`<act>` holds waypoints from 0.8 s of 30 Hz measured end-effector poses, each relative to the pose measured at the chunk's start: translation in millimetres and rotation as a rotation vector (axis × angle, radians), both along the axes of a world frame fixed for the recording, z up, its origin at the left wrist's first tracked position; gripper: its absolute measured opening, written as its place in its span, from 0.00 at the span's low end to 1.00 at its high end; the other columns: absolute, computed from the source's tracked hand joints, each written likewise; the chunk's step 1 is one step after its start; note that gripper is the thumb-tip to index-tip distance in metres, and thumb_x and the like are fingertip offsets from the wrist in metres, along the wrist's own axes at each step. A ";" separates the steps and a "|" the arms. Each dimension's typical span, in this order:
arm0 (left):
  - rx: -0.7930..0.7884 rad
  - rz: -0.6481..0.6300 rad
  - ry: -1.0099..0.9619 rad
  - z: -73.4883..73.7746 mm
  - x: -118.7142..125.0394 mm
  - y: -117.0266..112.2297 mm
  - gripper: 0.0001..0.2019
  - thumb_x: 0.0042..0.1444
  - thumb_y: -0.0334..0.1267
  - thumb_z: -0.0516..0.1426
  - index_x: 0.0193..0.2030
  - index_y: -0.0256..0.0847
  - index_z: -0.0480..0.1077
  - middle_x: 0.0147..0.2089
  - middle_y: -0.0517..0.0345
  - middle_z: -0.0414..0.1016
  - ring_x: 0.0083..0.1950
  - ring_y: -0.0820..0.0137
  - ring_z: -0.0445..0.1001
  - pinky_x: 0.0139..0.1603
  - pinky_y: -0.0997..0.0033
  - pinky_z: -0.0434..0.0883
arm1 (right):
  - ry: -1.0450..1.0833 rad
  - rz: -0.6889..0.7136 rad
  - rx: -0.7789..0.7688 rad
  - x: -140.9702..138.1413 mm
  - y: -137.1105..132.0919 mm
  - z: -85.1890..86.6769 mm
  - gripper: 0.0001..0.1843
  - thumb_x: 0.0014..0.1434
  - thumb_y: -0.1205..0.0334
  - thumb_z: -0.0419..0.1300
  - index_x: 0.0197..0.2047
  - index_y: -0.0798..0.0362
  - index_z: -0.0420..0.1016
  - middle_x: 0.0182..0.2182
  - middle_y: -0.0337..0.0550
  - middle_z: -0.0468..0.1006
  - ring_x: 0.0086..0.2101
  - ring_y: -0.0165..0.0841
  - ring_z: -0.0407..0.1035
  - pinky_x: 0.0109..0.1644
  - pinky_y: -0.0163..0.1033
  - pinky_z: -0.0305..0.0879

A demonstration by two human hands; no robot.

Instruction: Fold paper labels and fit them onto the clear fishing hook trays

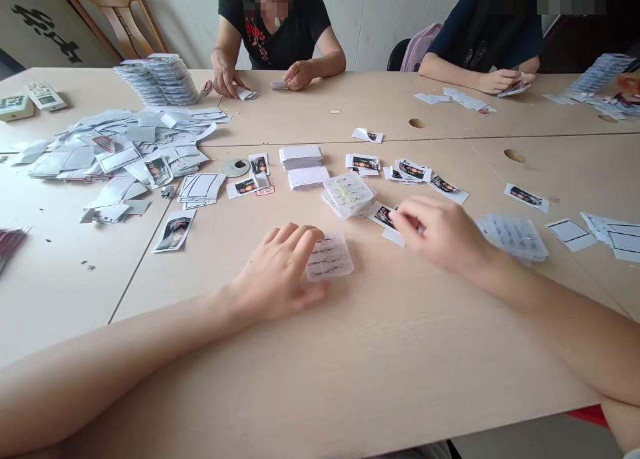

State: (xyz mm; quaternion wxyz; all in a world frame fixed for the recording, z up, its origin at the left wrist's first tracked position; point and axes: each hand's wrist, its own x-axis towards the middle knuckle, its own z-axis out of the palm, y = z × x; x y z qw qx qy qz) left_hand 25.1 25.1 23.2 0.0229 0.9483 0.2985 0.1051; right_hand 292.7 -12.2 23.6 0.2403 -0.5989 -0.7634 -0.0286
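Note:
My left hand (280, 269) is around the left side of a small clear plastic box (335, 258) lying on the table, fingers over its far edge and thumb at its near edge. Dark, thin hook-like pieces show in rows inside the box. My right hand (440, 236) is curled, thumb and forefinger together, at the right end of a printed label card (383, 214). Whatever those fingertips pinch is hidden. Between and beyond my hands sits a short stack of similar clear boxes (349, 194) with yellowish pieces inside.
More clear boxes (517, 236) stand right of my right hand, near white bordered cards (623, 239). White card stacks (303, 158), a tape roll (235, 168) and a large heap of packets (120, 146) lie farther off. Two people (280, 39) handle cards across the table.

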 end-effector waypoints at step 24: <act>-0.210 -0.176 -0.250 -22.6 -3.6 5.0 0.34 0.48 0.23 0.47 0.64 0.37 0.44 0.65 0.40 0.55 0.69 0.57 0.50 0.64 0.51 0.55 | 0.070 -0.238 -0.504 40.8 -4.4 38.5 0.17 0.56 0.47 0.58 0.27 0.51 0.73 0.15 0.36 0.66 0.15 0.26 0.56 0.19 0.34 0.49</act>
